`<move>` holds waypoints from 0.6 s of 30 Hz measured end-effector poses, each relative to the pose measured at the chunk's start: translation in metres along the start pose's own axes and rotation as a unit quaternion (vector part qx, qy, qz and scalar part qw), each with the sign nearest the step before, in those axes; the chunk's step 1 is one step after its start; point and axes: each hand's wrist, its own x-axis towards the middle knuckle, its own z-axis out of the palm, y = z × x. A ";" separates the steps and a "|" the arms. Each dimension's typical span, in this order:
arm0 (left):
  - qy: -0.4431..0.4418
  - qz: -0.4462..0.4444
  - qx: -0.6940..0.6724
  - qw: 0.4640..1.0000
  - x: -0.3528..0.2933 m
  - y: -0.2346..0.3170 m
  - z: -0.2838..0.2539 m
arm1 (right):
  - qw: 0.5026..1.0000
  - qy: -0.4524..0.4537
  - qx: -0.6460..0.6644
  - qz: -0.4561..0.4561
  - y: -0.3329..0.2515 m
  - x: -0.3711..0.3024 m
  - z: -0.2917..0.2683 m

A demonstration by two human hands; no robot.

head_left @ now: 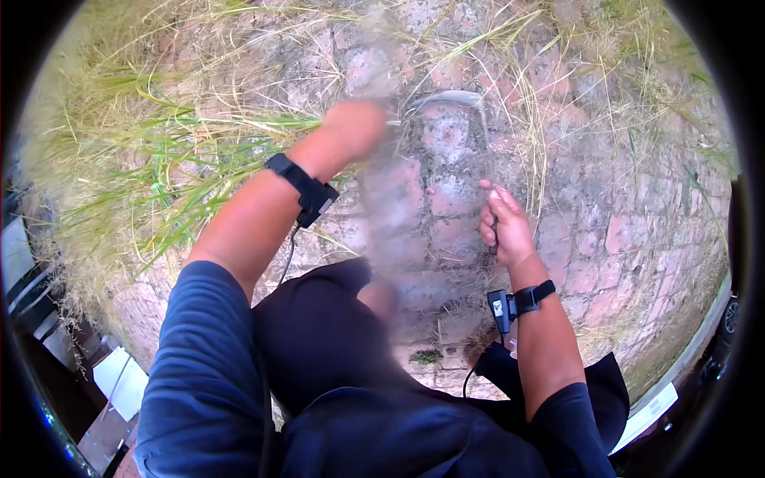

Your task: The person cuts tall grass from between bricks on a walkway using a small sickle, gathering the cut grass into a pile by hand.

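My right hand [507, 223] is closed around the handle of a sickle, whose handle is mostly hidden by the fingers. The sickle's thin curved blade [451, 98] reaches up and left, just above the brick ground. To the left, my left hand [355, 129] is bent into a fist and partly blurred. Long green grass stalks [275, 122] run together into it from the left, so it appears to grip them; the fingertips are hidden. A gap of paving lies between the left fist and the blade.
Weathered brick paving [586, 231] spreads under both hands, strewn with dry straw. Thick grass [103, 151] grows along the left and upper left. Black straps with small devices and cables sit on both wrists. My bent knee [315, 319] is below the left forearm. A car wheel [731, 316] shows at far right.
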 end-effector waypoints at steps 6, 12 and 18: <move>-0.102 -0.075 -0.025 0.992 -0.029 0.005 0.032 | 0.990 -0.043 -0.126 0.040 0.031 0.004 0.027; -0.133 -0.086 -0.002 0.987 -0.041 -0.010 0.056 | 0.980 -0.089 -0.165 0.058 0.048 0.017 0.063; -0.105 -0.034 -0.004 0.994 -0.044 -0.019 0.062 | 0.961 -0.112 -0.248 0.049 0.058 0.009 0.019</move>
